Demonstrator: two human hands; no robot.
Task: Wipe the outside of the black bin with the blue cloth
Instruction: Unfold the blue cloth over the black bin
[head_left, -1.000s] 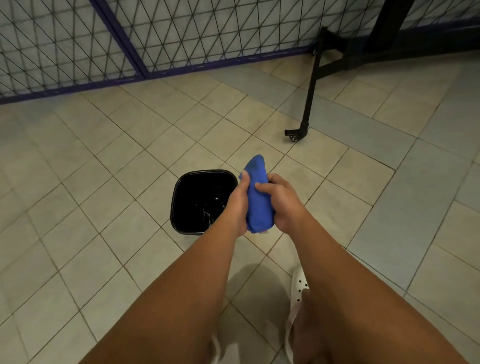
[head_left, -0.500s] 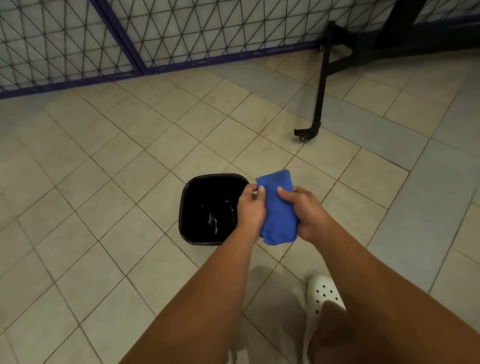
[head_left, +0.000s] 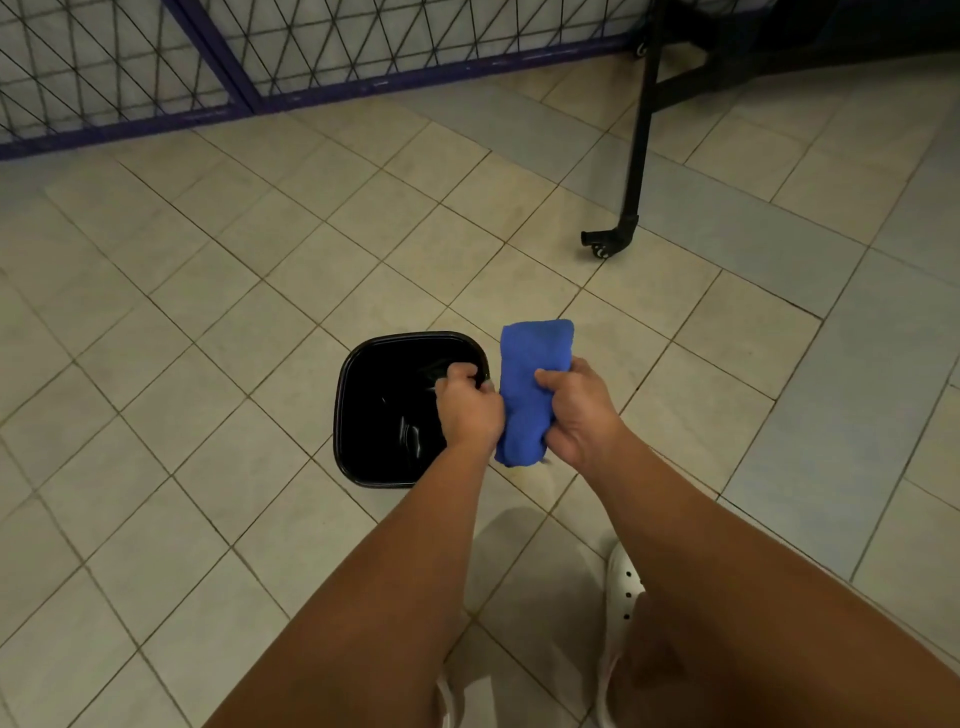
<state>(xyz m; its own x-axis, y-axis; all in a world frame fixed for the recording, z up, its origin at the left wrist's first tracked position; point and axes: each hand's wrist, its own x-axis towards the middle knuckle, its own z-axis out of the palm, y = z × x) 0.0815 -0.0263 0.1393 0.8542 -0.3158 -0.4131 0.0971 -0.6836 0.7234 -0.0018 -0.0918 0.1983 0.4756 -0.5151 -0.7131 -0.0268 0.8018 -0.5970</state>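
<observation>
Blue cloth (head_left: 530, 395), soft and folded, is sitting clamped in the right grip (head_left: 574, 415); the left grip (head_left: 467, 410) is hooking the rim of the black bin (head_left: 410, 335), probably light, stiff and slick.

No text, label, brand, number or sign can be read anywhere.

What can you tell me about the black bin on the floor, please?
The black bin is small, glossy, seemingly plastic, with a rounded-square rim, seen from above. It stands upright and open on the tiled floor, lidless; pale glints show inside. The left hand covers its right rim, fingers seemingly curled over the edge. The blue cloth, held in the right hand, is just beside it; whether they touch is unclear.
</observation>
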